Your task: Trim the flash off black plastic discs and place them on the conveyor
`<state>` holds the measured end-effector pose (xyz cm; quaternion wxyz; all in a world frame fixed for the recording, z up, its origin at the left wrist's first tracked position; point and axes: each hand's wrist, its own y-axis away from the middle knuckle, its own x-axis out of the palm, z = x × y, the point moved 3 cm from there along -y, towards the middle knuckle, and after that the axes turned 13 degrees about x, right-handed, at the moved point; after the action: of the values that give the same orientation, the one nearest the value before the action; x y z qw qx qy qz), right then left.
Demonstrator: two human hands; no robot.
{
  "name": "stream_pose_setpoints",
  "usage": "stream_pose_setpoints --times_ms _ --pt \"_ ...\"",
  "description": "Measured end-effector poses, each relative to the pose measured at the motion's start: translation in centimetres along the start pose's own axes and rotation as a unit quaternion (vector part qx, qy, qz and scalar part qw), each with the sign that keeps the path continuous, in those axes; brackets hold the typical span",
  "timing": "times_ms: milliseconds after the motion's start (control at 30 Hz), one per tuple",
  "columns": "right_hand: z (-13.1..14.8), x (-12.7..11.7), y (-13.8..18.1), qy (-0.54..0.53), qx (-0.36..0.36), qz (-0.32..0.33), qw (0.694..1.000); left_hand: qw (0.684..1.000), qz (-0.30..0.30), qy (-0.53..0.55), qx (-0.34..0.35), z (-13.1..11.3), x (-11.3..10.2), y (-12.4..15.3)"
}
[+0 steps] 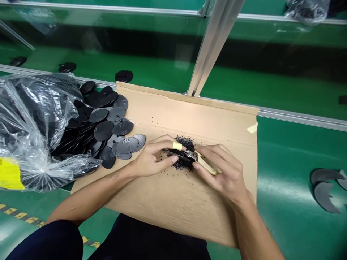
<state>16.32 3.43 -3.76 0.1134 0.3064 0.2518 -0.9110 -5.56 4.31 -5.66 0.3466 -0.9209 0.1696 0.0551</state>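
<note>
My left hand (155, 156) pinches a thin black disc (181, 156), seen nearly edge-on, between thumb and fingers. Yellowish tape wraps one of its fingertips. My right hand (222, 168) is closed round a pair of cutting pliers (207, 164) with pale yellow handles. The metal jaws meet the disc's right edge; whether they bite on it I cannot make out. Beneath both hands lies a pile of small black bits (185, 141) on a cardboard sheet (162, 193).
Left of the cardboard, many black oval discs (104, 130) spill from a clear plastic bag (35, 119) bearing a yellow label (11, 173). A metal post (214, 47) rises behind. Curved black pieces (325, 191) lie at right on the green surface.
</note>
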Motion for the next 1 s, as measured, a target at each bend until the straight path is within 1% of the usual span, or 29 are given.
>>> stream_pose_setpoints --times_ms 133,433,567,667,767,867,933,1000 --pt "-0.1 0.0 0.1 0.017 -0.014 -0.005 1.000 1.000 0.007 0.010 0.000 0.1 0.0 0.0" --pt "0.0 0.1 0.3 0.068 -0.021 -0.028 0.997 0.999 0.004 0.026 -0.027 0.2 0.3 0.2" --pt "0.3 0.2 0.2 0.030 -0.004 -0.020 0.999 1.000 0.017 0.009 -0.014 0.2 0.3 0.1" --pt "0.2 0.2 0.2 -0.003 0.010 -0.014 1.000 0.999 0.031 -0.040 0.018 0.1 0.0 -0.1" --pt "-0.2 -0.1 0.2 0.055 0.012 -0.019 0.998 0.993 0.044 -0.095 0.057 -0.2 -0.3 -0.2" --pt "-0.6 -0.2 0.2 0.141 -0.004 -0.026 0.990 0.978 0.094 -0.155 0.101 -0.7 -0.4 -0.3" --pt "-0.7 -0.3 0.1 0.165 -0.013 -0.026 0.986 0.959 0.143 -0.215 0.116 -0.8 -0.3 -0.3" --pt "-0.7 -0.4 0.1 0.169 -0.021 -0.025 0.985 0.942 0.164 -0.268 0.121 -0.7 -0.2 -0.2"
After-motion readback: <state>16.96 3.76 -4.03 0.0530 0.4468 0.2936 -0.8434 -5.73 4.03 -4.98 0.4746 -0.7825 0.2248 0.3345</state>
